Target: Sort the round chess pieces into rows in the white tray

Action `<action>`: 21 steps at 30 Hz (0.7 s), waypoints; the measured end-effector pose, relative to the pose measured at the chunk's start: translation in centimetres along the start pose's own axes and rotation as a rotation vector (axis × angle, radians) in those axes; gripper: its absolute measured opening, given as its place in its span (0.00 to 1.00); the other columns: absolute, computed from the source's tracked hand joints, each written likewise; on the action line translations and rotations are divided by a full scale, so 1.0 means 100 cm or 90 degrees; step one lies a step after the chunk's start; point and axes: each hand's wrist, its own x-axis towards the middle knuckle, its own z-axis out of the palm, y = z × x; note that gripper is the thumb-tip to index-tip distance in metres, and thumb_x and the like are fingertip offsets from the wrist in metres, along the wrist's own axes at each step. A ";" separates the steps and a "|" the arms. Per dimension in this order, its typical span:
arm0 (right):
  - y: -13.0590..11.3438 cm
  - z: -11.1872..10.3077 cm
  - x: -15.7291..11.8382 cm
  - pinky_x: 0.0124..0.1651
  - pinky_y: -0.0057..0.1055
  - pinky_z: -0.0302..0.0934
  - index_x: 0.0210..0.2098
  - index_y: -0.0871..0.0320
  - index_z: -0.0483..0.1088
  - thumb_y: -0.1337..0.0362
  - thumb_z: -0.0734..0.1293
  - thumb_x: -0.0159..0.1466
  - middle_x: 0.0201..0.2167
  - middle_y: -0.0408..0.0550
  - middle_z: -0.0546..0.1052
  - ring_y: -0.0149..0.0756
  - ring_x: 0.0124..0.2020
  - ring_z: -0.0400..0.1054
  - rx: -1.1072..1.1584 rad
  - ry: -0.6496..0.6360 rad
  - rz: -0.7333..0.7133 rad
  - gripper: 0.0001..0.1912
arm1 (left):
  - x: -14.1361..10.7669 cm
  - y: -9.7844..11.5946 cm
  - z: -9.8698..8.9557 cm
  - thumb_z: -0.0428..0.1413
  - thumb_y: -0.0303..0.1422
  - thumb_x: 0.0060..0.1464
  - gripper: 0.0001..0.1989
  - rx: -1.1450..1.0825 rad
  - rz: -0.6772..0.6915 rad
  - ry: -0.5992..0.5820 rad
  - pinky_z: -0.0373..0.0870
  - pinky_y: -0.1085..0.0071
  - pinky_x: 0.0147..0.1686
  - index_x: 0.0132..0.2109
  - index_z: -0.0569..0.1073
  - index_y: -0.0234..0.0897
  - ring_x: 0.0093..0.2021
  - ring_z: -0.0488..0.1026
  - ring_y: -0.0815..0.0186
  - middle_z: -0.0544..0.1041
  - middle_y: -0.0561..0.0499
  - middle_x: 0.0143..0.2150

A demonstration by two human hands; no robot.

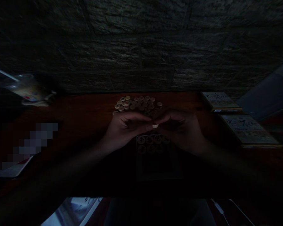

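Note:
Between the fingertips of both my hands is a small pale round xiangqi piece [155,126], seen edge-on. My left hand [129,127] pinches it from the left, thumb and finger together. From the other side my right hand [180,128] closes its fingertips on the same piece. Just below the hands lies a shallow box [159,171], with several xiangqi pieces [150,139] set in two rows at its far end, dark characters facing up. Beyond my hands a loose heap of xiangqi pieces [141,102] lies on the wooden table, some partly hidden by my fingers.
Two flat printed boxes [247,128] lie at the right. A drink cup [29,89] with a straw stands at the back left. A flat pale-edged object [14,168], partly blurred out, lies at the left. A stone-block wall [141,53] rises behind the table. The light is very dim.

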 end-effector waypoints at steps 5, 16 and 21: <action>-0.007 -0.005 0.001 0.42 0.31 0.71 0.38 0.56 0.78 0.73 0.70 0.64 0.39 0.49 0.79 0.35 0.41 0.75 -0.224 -0.050 -0.162 0.07 | -0.001 -0.001 0.002 0.71 0.28 0.47 0.12 0.012 0.029 -0.003 0.82 0.72 0.41 0.41 0.82 0.34 0.39 0.84 0.63 0.86 0.48 0.40; -0.004 -0.006 0.000 0.42 0.29 0.71 0.43 0.57 0.77 0.71 0.72 0.64 0.40 0.49 0.82 0.35 0.41 0.77 -0.242 -0.053 -0.153 0.08 | -0.002 -0.002 0.003 0.69 0.27 0.50 0.15 0.020 0.061 0.030 0.81 0.75 0.41 0.46 0.80 0.34 0.40 0.84 0.65 0.86 0.48 0.41; -0.001 -0.005 -0.004 0.40 0.27 0.72 0.45 0.55 0.78 0.67 0.75 0.62 0.39 0.44 0.84 0.33 0.36 0.79 -0.216 -0.009 -0.065 0.11 | -0.002 -0.001 0.002 0.65 0.29 0.56 0.07 0.029 0.029 0.023 0.80 0.74 0.40 0.43 0.83 0.35 0.39 0.84 0.65 0.86 0.48 0.41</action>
